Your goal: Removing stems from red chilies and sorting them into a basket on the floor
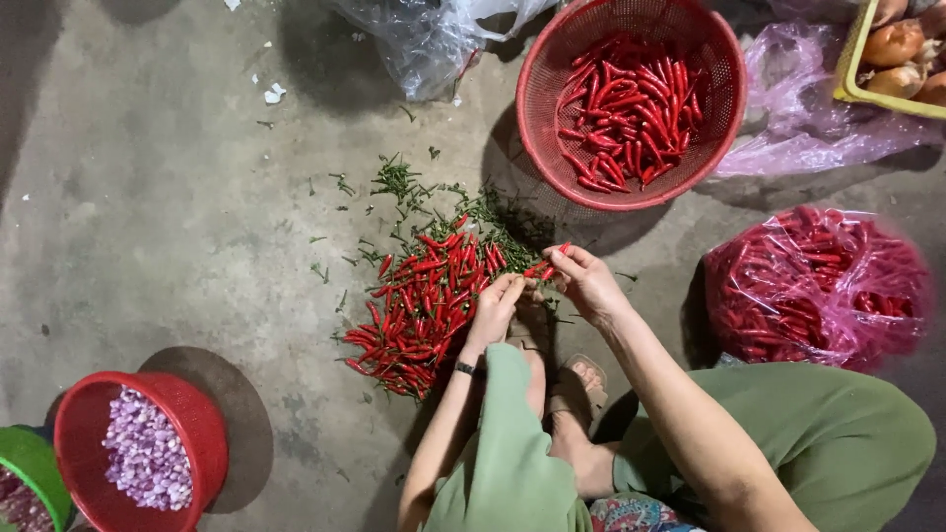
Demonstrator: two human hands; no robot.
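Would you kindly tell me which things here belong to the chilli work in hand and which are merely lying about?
In hand:
left hand
right hand
held chilli
chilli pile
stem scraps
red basket of chillies
pink bag of chillies

Lying about:
red bowl of shallots
green bowl
yellow crate of onions
clear bag

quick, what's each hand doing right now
Left hand: fingers closed, pinching at the near edge of the pile of red chilies on the floor.
Right hand: closed on a red chili at the fingertips.
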